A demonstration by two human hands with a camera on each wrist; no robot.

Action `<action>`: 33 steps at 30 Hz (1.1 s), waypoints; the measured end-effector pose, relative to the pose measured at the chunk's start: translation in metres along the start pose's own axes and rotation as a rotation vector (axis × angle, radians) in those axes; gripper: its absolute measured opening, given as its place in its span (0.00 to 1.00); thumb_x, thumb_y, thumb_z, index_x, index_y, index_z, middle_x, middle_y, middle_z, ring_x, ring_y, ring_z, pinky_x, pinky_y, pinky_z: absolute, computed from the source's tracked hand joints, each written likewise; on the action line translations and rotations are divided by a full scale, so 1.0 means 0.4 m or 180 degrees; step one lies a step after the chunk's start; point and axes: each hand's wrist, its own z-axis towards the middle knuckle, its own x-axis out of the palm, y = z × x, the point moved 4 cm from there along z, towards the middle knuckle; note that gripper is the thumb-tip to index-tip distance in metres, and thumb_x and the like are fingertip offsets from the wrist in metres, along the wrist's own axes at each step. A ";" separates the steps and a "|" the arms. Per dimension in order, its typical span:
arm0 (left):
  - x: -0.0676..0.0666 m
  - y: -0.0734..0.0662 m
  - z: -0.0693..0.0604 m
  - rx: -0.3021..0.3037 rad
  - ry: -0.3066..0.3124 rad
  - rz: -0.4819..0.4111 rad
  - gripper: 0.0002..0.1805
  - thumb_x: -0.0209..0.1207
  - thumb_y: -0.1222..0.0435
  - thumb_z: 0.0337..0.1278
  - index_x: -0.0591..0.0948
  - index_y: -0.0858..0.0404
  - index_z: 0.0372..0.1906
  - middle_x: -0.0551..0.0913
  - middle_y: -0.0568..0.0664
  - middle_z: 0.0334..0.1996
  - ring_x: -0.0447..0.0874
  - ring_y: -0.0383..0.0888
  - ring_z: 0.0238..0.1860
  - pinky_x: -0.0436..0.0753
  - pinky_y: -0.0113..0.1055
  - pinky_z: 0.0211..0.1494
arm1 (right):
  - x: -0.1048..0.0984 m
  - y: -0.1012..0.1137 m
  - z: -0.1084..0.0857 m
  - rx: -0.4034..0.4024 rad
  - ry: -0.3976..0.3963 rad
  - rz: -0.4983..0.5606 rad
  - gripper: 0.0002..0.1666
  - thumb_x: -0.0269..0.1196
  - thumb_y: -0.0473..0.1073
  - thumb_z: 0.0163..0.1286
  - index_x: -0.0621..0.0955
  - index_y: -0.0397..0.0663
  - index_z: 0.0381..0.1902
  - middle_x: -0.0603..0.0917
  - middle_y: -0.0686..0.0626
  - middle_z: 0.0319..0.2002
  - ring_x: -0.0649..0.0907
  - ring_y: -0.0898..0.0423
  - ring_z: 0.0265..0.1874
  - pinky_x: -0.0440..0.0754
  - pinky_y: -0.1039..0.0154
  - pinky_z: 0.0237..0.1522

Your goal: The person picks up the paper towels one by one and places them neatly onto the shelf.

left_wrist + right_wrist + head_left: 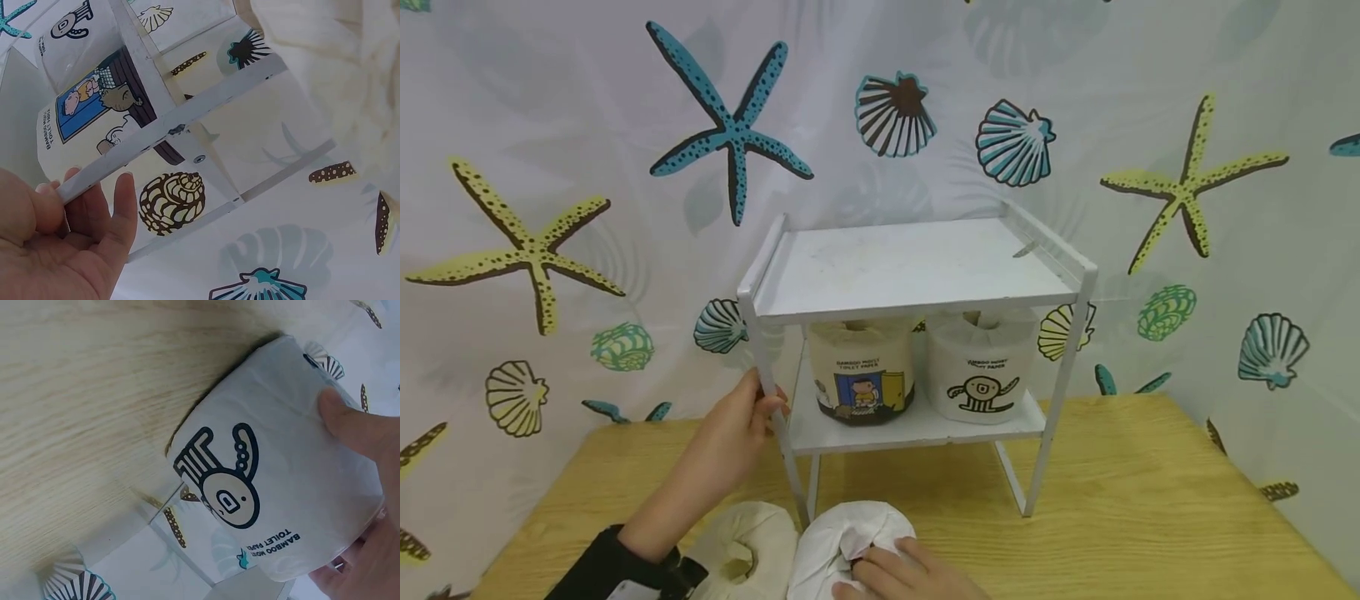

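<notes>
A white two-tier metal rack [917, 267] stands on the wooden table, with a beige roll [863, 375] and a white roll [981, 367] side by side on its lower shelf. My left hand [730, 433] holds the rack's front left leg, thumb and fingers around it, as the left wrist view also shows. In front of the rack, my right hand [910, 575] grips a white wrapped roll [850, 533], fingers at its centre hole. In the right wrist view, the thumb of my right hand [369, 462] lies on that roll's side [269, 456]. A beige roll [767, 542] sits just left of it.
The rack's top shelf [880, 262] has a raised edge on each side. Behind and beside the wooden table [1150, 500] hangs a white cloth [955, 50] printed with starfish and shells.
</notes>
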 end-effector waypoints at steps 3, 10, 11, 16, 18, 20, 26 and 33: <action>0.000 0.004 -0.001 0.0020 0.0005 -0.0021 0.04 0.47 0.71 0.73 0.70 0.70 0.45 0.79 0.56 0.38 0.79 0.51 0.40 0.82 0.42 0.39 | -0.005 -0.004 0.004 0.0055 -0.0161 0.0100 0.25 0.46 0.63 0.78 0.74 0.61 0.63 0.79 0.57 0.55 0.77 0.62 0.57 0.80 0.62 0.53; -0.003 -0.003 0.001 0.0056 -0.0060 0.0034 0.05 0.46 0.71 0.73 0.70 0.70 0.46 0.77 0.57 0.38 0.78 0.52 0.37 0.81 0.42 0.39 | -0.009 -0.003 0.008 0.0144 -0.0431 0.0166 0.22 0.43 0.59 0.80 0.77 0.60 0.59 0.81 0.58 0.52 0.79 0.62 0.54 0.80 0.61 0.53; -0.003 -0.003 0.000 0.0064 -0.0069 0.0043 0.05 0.46 0.72 0.73 0.70 0.70 0.46 0.77 0.57 0.38 0.78 0.52 0.37 0.81 0.42 0.39 | -0.009 -0.003 0.008 0.0146 -0.0455 0.0150 0.22 0.43 0.58 0.81 0.77 0.60 0.59 0.81 0.58 0.51 0.79 0.62 0.54 0.80 0.61 0.53; 0.001 0.000 -0.003 0.0087 -0.0102 0.0026 0.05 0.47 0.71 0.73 0.70 0.70 0.45 0.78 0.57 0.38 0.78 0.51 0.37 0.81 0.43 0.39 | -0.017 -0.006 0.004 0.0088 -0.0562 0.0071 0.21 0.42 0.56 0.81 0.77 0.59 0.57 0.81 0.57 0.49 0.79 0.62 0.51 0.80 0.62 0.53; 0.003 0.001 -0.004 0.0084 -0.0112 0.0011 0.05 0.47 0.70 0.73 0.70 0.70 0.45 0.78 0.57 0.38 0.79 0.50 0.37 0.81 0.43 0.40 | -0.022 -0.007 0.000 0.0047 -0.0541 0.0038 0.21 0.43 0.57 0.81 0.77 0.59 0.58 0.80 0.57 0.49 0.79 0.62 0.51 0.79 0.63 0.54; 0.004 0.003 -0.003 0.0085 -0.0123 0.0008 0.05 0.47 0.70 0.73 0.70 0.69 0.45 0.78 0.57 0.38 0.78 0.50 0.37 0.81 0.43 0.40 | -0.027 -0.009 -0.005 0.0012 -0.0480 0.0042 0.21 0.44 0.57 0.80 0.77 0.59 0.59 0.80 0.57 0.50 0.79 0.62 0.51 0.78 0.63 0.54; 0.005 0.004 0.001 0.0112 -0.0101 0.0094 0.07 0.47 0.68 0.72 0.70 0.69 0.45 0.77 0.55 0.37 0.76 0.49 0.35 0.78 0.41 0.37 | -0.041 -0.012 -0.024 0.0068 -0.0330 0.0164 0.23 0.45 0.60 0.79 0.78 0.61 0.59 0.80 0.58 0.50 0.78 0.62 0.52 0.78 0.62 0.56; 0.002 0.002 -0.001 0.0045 -0.0073 0.0119 0.05 0.48 0.70 0.73 0.70 0.69 0.46 0.77 0.55 0.36 0.75 0.49 0.34 0.76 0.39 0.35 | -0.070 -0.019 -0.038 0.0199 -0.0451 0.0169 0.24 0.45 0.61 0.79 0.77 0.59 0.61 0.81 0.56 0.50 0.79 0.60 0.53 0.79 0.60 0.54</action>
